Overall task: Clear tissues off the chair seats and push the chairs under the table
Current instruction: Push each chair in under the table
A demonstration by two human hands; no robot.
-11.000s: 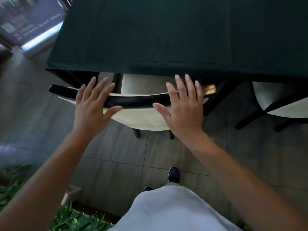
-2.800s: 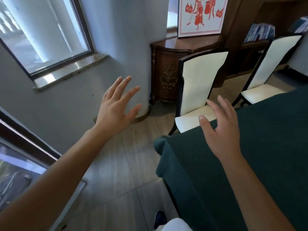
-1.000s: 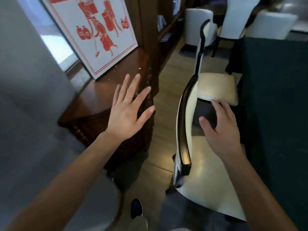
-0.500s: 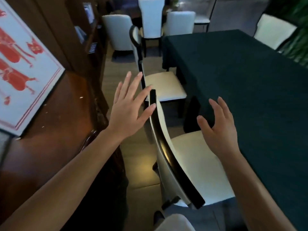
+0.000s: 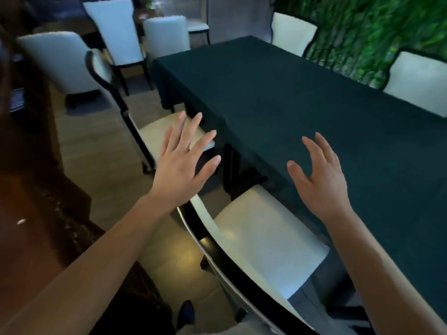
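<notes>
Both hands raised over the near chair (image 5: 261, 240), holding nothing.
Left hand (image 5: 183, 163) and right hand (image 5: 319, 177) were spread wide beside the table (image 5: 314, 112).

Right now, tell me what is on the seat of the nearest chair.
Nothing shows on the nearest chair's seat: bare cream cushion, no tissue. Its far edge tucks under the green tablecloth, so that strip is hidden. Both hands, left hand and right hand, hover open above.
</notes>
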